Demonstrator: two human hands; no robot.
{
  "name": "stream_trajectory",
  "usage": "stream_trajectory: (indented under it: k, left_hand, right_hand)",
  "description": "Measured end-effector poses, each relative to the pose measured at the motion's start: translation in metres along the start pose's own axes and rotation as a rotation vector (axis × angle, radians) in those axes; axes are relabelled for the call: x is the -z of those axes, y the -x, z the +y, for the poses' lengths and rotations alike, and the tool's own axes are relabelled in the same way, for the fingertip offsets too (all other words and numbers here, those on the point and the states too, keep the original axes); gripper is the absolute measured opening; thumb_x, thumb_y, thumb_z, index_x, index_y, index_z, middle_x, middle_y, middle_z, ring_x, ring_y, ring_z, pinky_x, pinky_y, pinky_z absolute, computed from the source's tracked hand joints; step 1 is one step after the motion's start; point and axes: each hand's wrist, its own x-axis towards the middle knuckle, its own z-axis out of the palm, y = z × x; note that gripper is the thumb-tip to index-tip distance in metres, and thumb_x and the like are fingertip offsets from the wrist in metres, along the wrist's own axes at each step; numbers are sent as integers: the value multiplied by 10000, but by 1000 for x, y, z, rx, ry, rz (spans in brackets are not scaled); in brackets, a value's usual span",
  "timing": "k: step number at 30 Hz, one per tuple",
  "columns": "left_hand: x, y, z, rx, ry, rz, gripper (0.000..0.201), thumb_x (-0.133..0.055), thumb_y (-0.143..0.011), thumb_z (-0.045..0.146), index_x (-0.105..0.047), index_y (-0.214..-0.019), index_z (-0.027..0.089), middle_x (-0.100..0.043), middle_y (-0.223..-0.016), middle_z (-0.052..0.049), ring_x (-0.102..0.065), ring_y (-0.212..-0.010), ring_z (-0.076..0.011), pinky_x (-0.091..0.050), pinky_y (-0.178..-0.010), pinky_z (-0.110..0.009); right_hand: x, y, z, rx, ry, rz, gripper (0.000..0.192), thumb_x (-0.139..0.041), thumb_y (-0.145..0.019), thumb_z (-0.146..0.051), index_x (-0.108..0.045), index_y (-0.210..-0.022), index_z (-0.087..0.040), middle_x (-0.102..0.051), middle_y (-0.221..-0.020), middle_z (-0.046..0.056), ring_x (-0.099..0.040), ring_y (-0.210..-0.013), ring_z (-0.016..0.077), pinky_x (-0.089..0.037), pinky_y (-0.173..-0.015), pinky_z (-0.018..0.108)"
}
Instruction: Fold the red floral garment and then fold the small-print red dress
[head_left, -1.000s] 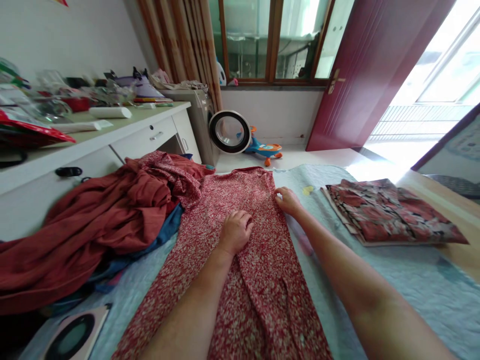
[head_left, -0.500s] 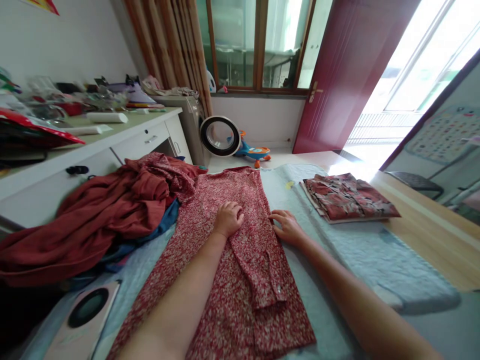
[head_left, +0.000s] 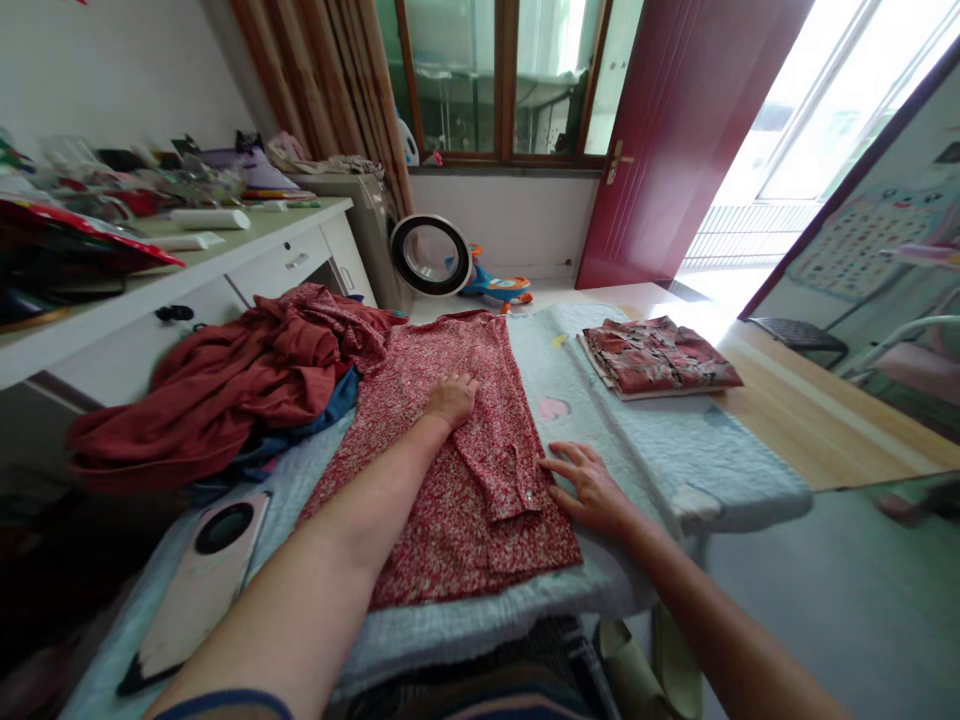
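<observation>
A red shirt with a fine pale pattern (head_left: 420, 510) lies spread on a light blue quilted cover (head_left: 480, 625). One long sleeve (head_left: 499, 465) is laid down over its body, the buttoned cuff pointing toward me. My left hand (head_left: 454, 400) rests on the shirt by the top of that sleeve, palm down, fingers stretched forward and close together. At the shirt's right edge, my right hand (head_left: 589, 490) has its fingers spread, the tips touching the fabric beside the cuff.
Rumpled red clothes (head_left: 247, 380) are heaped at the left. A pale phone with a round black camera ring (head_left: 199, 590) lies at the front left. A folded patterned garment (head_left: 660, 355) sits at the right. Beyond stand a cluttered counter (head_left: 277, 240) and an open washing machine door (head_left: 431, 256).
My right hand has slid toward me along the shirt's edge, its fingers spreading wider. My left hand stays near the sleeve, its fingers flatter. The view has tilted down, showing the shirt's hem.
</observation>
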Motion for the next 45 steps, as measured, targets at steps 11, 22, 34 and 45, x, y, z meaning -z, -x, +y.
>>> stream_trajectory:
  k: [11,22,34,45]
  left_hand:
    - [38,93,95,-355,431,-140,247,-500,-960,328,-661,-1116,223,-648,-1236,-61,-560,-1168,-227,-412,-1020,-398]
    - [44,139,104,-251,413,-60,358,-570,-927,331,-573,-1269,225,-518,-1428,-96,-411,-1352,-271,-275,-1154,-502]
    - [59,198,99,-279,628,-101,148,-535,-925,224,-680,-949,217,-658,-1057,-70,-552,-1021,-220,-446,-948,-383]
    - [58,202,100,-260,661,-51,86,-595,-861,199,-678,-840,212,-675,-957,-64,-576,-966,-211,-457,-907,-369]
  right_hand:
    - [5,56,-20,17,-29,-5,398,-624,-871,-322,-649,-1267,-354,-543,-1380,74,-457,-1286,289,-327,-1109,525]
    - [9,65,-20,25,-102,-30,306,-645,-877,-338,-703,-1177,-358,-565,-1354,62,-473,-1284,285,-335,-1100,525]
    - [2,23,-43,-63,-254,241,163,-565,-872,-242,-688,-979,-229,-653,-1113,76,-582,-1085,224,-431,-1003,391]
    - [-26,15,-44,-9,-135,205,213,-590,-874,-252,-706,-1052,-266,-664,-1080,63,-591,-1025,232,-447,-970,420]
